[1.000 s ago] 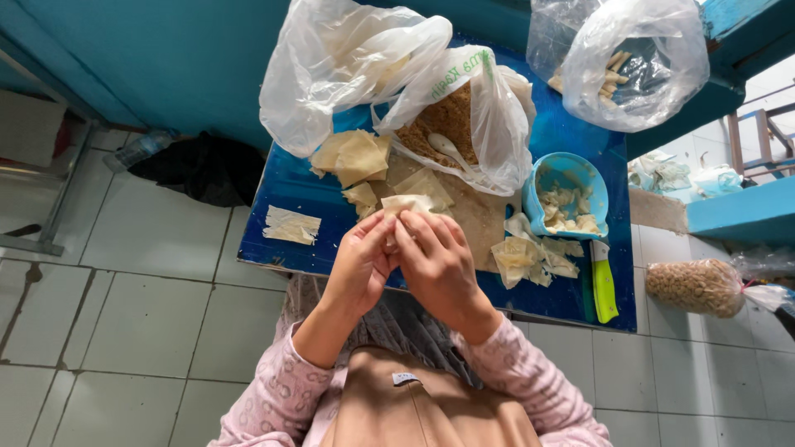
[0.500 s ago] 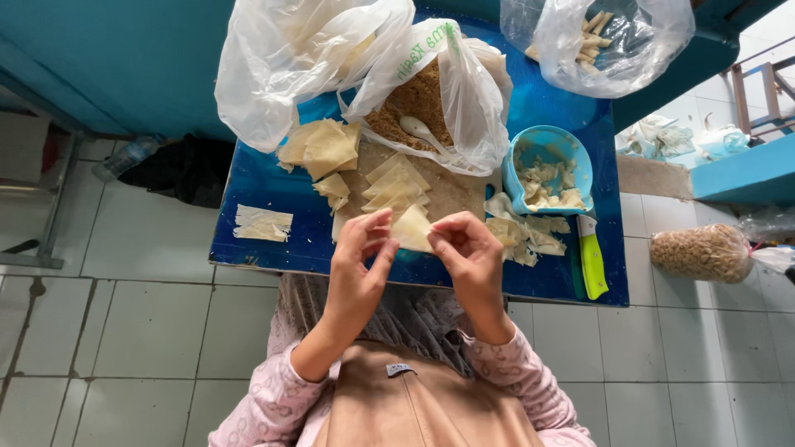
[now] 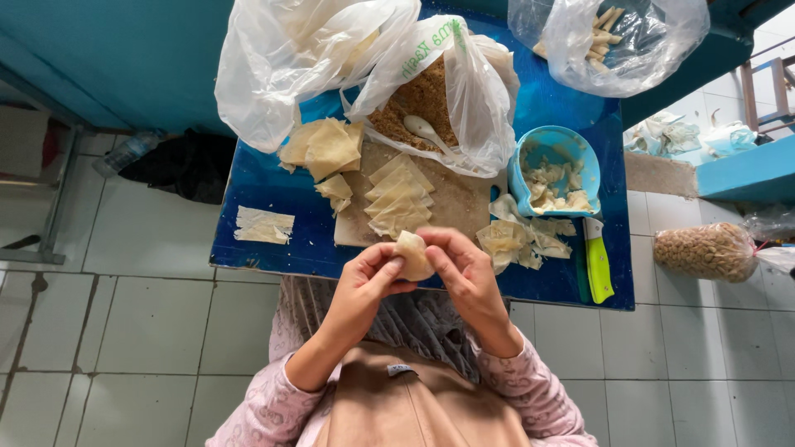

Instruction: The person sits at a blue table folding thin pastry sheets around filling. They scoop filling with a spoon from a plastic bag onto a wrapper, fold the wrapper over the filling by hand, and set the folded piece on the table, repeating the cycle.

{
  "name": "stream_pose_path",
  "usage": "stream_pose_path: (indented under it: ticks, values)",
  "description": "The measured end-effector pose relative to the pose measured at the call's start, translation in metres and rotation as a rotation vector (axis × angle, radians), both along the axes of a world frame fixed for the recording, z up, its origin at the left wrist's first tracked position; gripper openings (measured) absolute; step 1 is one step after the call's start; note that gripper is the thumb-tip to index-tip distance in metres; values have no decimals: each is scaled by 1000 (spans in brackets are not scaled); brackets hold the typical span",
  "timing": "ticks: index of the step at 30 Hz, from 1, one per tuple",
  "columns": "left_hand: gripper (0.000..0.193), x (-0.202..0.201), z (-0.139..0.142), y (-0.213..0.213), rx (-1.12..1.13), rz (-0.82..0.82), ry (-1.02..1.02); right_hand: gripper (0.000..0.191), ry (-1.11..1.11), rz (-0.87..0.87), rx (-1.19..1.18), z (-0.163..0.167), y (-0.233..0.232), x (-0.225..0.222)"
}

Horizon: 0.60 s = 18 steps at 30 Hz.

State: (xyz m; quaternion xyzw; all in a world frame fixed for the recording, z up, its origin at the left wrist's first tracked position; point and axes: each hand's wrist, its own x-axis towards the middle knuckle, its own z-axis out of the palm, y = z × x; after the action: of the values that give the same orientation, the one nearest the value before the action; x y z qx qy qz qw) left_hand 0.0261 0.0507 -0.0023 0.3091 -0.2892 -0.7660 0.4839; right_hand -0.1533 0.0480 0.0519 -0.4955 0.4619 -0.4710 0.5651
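Observation:
Both my hands hold one pale, folded dough wrapper (image 3: 413, 254) just above the near edge of the blue table (image 3: 273, 199). My left hand (image 3: 367, 284) pinches its left side with thumb and fingers. My right hand (image 3: 464, 271) curls around its right side. Beyond the hands, a row of flat triangular wrappers (image 3: 397, 199) lies on a wooden board (image 3: 455, 207). An open plastic bag (image 3: 480, 99) behind the board holds brown crumbly filling (image 3: 418, 103) with a white spoon (image 3: 431, 134) in it.
A light blue bowl (image 3: 556, 142) with dough scraps stands right of the board, more scraps (image 3: 513, 240) in front of it. A green-handled knife (image 3: 598, 266) lies at the table's right edge. Stacked wrappers (image 3: 327, 149), a small wrapper pile (image 3: 263, 224), two more plastic bags (image 3: 298, 58) (image 3: 613, 37), a bag of peanuts (image 3: 704, 251) on the tiled floor.
The wrapper has gone from a flat sheet held up between my fingers to a folded, closed parcel. My hands have drawn nearer to each other and lower, towards the table's near edge.

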Motion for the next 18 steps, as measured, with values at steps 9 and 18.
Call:
stream_pose_path:
  ticks: [9, 18]
  values:
    - [16, 9, 30, -17, -711, 435, -1059, 8, 684, -321, -486, -18, -17, 27]
    - [30, 6, 39, -16, -850, 517, -1445, 16, 1059, -358, -697, -4, -14, 20]
